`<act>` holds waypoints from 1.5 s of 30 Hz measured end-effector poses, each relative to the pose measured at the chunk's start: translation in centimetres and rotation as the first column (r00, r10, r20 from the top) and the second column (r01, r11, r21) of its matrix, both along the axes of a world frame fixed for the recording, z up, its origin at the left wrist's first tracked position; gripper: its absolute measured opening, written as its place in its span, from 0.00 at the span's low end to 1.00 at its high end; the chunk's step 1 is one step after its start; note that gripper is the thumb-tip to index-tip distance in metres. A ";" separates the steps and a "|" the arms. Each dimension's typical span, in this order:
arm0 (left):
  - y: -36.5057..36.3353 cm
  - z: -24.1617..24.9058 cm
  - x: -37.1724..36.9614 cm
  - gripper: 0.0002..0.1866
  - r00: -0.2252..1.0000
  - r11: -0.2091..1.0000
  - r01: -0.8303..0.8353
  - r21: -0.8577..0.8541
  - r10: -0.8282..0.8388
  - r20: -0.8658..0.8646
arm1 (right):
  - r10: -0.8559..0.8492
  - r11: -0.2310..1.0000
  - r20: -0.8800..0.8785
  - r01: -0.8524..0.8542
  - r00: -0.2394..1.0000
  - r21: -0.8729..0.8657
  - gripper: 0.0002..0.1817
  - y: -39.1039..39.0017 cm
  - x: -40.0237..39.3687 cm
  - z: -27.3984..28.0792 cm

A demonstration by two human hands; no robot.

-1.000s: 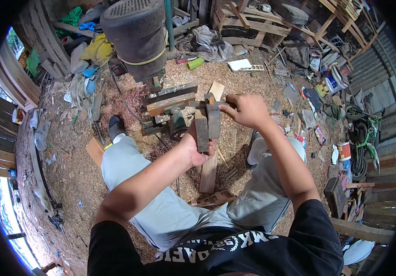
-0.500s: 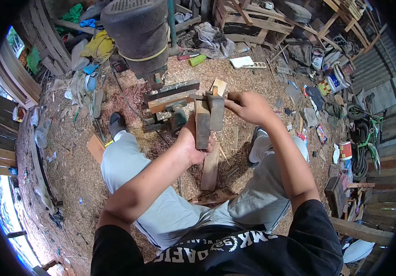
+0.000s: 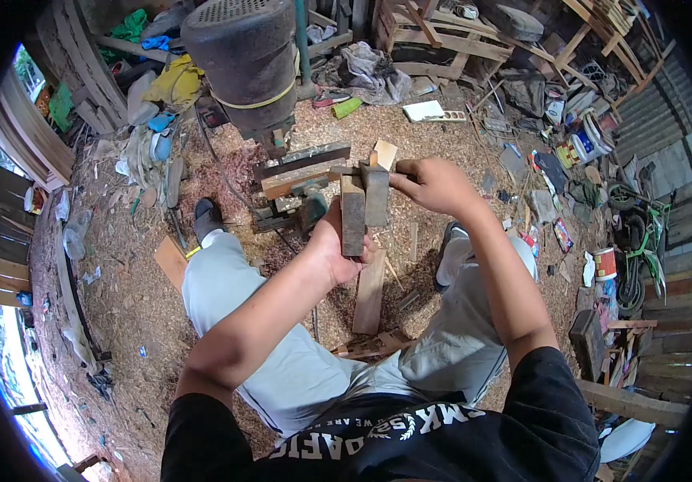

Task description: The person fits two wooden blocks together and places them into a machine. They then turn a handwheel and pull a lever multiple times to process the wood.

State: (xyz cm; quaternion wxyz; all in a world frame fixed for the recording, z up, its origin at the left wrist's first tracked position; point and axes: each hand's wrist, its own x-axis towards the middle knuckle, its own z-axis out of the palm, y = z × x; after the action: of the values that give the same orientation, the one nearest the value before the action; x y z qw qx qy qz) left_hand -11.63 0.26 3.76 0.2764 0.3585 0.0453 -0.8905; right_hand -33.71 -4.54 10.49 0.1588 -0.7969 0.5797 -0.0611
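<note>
My left hand [image 3: 336,251] wraps around a wooden block [image 3: 353,221] from below, its dark, long side facing me. My right hand [image 3: 436,185] is closed on the end of a short bar with a flat grey block [image 3: 376,197] on it. That grey block hangs beside the wooden block, close against its right side. The bar crosses over the wooden block's far end and sticks out to the left. Some of my left fingers are hidden behind the wooden block.
A clamp-like stand with wooden beams [image 3: 302,173] is just ahead, below a big dark metal housing [image 3: 241,72]. A plank [image 3: 369,297] lies between my legs. Wood shavings [image 3: 145,281] cover the floor. A green toy-like motorbike [image 3: 642,241] stands at right.
Both hands and what they hold stay almost in place. The view has shifted very slightly.
</note>
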 end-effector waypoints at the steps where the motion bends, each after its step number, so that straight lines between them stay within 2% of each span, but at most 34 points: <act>1: -0.1 -0.1 0.0 0.22 1.000 1.000 0.005 -0.003 -0.005 -0.023 | 0.000 1.000 -0.013 0.000 1.000 0.006 0.33 0.0 0.1 0.2; 15: 0.2 0.4 -0.3 0.24 1.000 1.000 -0.011 -0.007 0.010 -0.017 | 0.017 1.000 -0.009 -0.017 1.000 -0.022 0.32 0.3 -0.1 0.6; 17: 0.1 0.1 -0.3 0.25 1.000 1.000 -0.014 -0.007 0.014 -0.008 | 0.023 1.000 -0.007 -0.023 1.000 0.001 0.24 0.3 -0.1 1.0; 33: 0.0 0.7 -0.3 0.27 1.000 1.000 -0.023 -0.008 0.023 -0.010 | 0.018 1.000 0.013 -0.018 1.000 0.007 0.23 0.1 0.1 1.0; 35: 0.0 0.8 -0.3 0.27 1.000 1.000 -0.031 -0.004 0.031 -0.001 | 0.042 0.998 0.027 -0.041 0.999 -0.050 0.23 0.1 0.1 1.0; 41: -0.1 1.1 -0.2 0.27 0.999 0.998 -0.042 -0.037 0.042 -0.007 | 0.067 0.995 0.027 -0.065 0.997 -0.081 0.23 -0.1 0.1 0.9; 44: -0.1 0.4 0.1 0.27 0.998 0.997 -0.044 -0.058 0.042 -0.044 | 0.067 0.994 0.022 -0.065 0.997 -0.085 0.23 -0.3 0.2 0.9; 45: -0.1 0.2 0.3 0.27 0.992 0.995 -0.052 -0.086 0.042 -0.123 | 0.068 0.994 0.022 -0.066 0.997 -0.086 0.23 -0.3 0.1 0.9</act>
State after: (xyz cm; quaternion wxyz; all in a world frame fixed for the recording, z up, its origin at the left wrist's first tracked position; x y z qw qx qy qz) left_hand -11.30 0.17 3.96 0.3098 0.2899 0.0307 -0.9050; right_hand -33.63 -4.82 11.36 0.1337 -0.8212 0.5474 -0.0902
